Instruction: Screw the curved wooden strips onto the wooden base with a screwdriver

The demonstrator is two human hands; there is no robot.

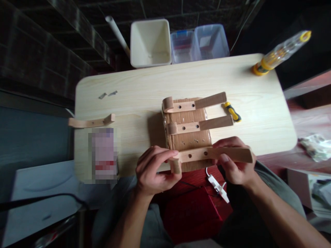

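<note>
A brown block (187,137), looking like cardboard, sits at the table's front edge. Two curved wooden hooks, the far one (186,105) and the middle one (190,127), lie across it, each with two dark screw holes or screws. Along the near edge of the block is a third wooden hook (198,154). My left hand (156,170) pinches its short curled end, and my right hand (234,162) grips its long arm from below. Small screws or marks (196,141) show on the block between the middle and near hooks.
On the pale table (134,86) are a yellow-black screwdriver (233,112), a clear bottle-shaped case (280,53), another wooden hook (91,122), small metal pieces (108,94) and a blurred-out item (104,155). Bins (150,43) stand behind. A power strip (218,188) lies below.
</note>
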